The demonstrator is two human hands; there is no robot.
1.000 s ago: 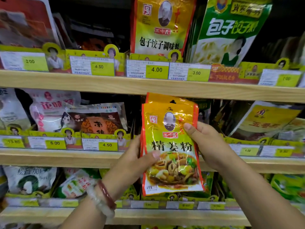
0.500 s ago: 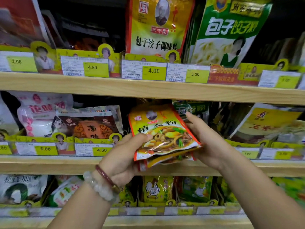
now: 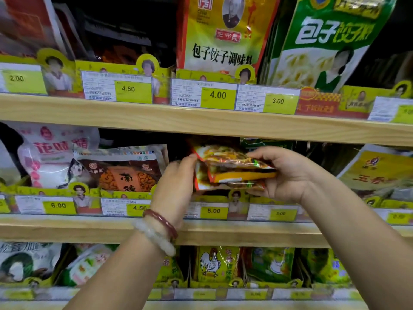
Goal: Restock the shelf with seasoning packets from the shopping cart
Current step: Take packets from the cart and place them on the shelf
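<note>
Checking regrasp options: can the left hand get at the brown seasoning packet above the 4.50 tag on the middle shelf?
Probably not yet: the left hand is busy holding the yellow seasoning packets. The brown seasoning packet lies uncovered just beside it.

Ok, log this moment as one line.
step: shelving | left hand: holds seasoning packets | right hand: holds packets | packets: tilted flat, at middle shelf slot above 5.00 tag | not yet released

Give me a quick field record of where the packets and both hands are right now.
item: stack of yellow-and-red foil seasoning packets, tilted nearly flat
location: middle wooden shelf, above the yellow 5.00 price tag
left hand: holds the stack's left edge
right hand: grips the right end, thumb on top
status: packets not yet released
</note>
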